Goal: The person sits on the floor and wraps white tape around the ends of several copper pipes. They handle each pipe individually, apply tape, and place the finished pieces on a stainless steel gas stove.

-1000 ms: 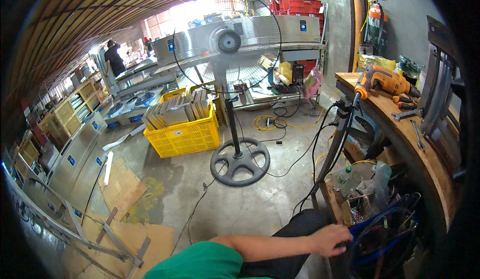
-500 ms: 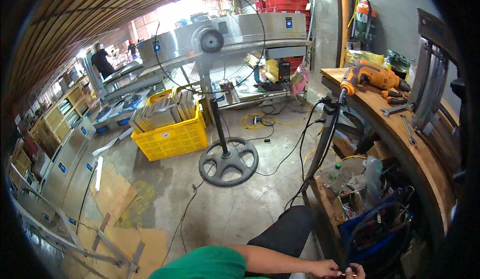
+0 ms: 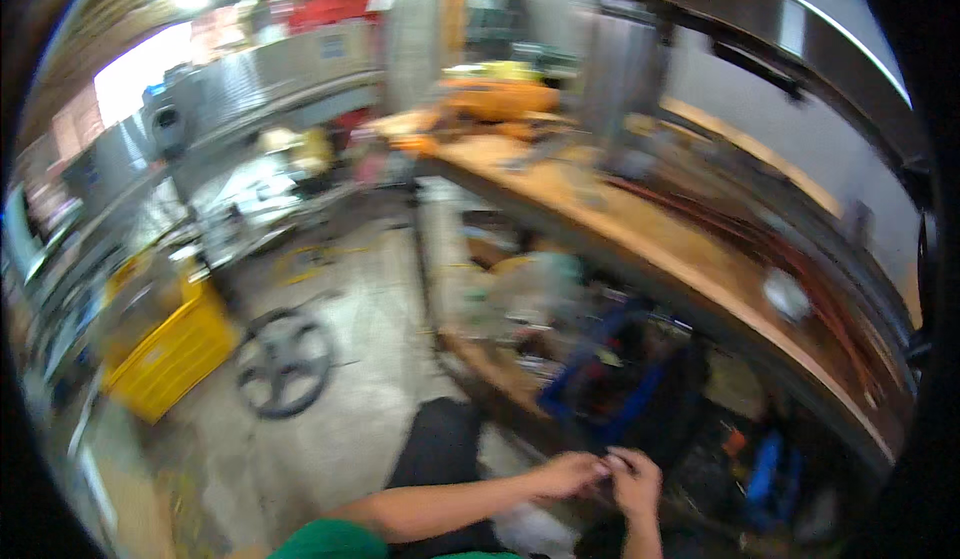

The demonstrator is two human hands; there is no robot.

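Observation:
Low in the view, my left hand (image 3: 570, 475) and my right hand (image 3: 638, 479) meet over my lap, fingertips nearly touching. Both are closed in a pinch. Whatever lies between the fingers is too small and blurred to name. My dark trouser leg (image 3: 432, 449) shows beyond the left forearm. Nearest to the hands, under the workbench, is a blue crate (image 3: 600, 369) with dark clutter in it.
A wooden workbench (image 3: 680, 264) runs along the right, carrying an orange power drill (image 3: 495, 99), reddish rods (image 3: 740, 234) and a metal stand (image 3: 620, 79). To the left are a yellow crate (image 3: 175, 354) and a fan's round base (image 3: 285, 364).
The view has swung right and is smeared by the motion. More of the workbench shows, the fan and yellow crate sit farther left, and both hands now show more fully, still held together.

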